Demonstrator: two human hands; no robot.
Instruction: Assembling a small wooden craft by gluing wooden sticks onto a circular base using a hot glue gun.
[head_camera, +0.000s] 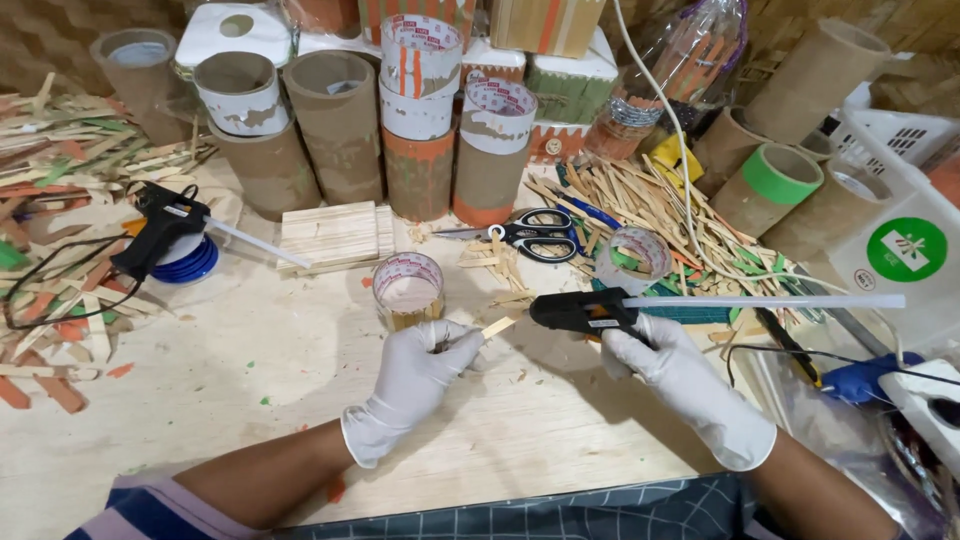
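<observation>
A short wooden stick (497, 327) is pinched at one end between the thumb and fingertips of the gloved left hand (415, 375), its free end pointing right and slightly upward, low over the wooden surface (250, 370). The nozzle of a black glue gun (583, 310) is aimed at that free end from just to the right, so the stick's long axis and the gun's barrel lie nearly in one line (a small gap is seen between them). The gun is gripped by the gloved right hand (680, 385), fingers wrapped shut around its handle, with a clear glue stick (765, 301) projecting from its rear. Both forearms are angled inward from the lower edge. Just beyond the stick stand a tape roll (408, 290) and scissors (530, 235); a second glue gun (160, 230) lies well apart to the left.
</observation>
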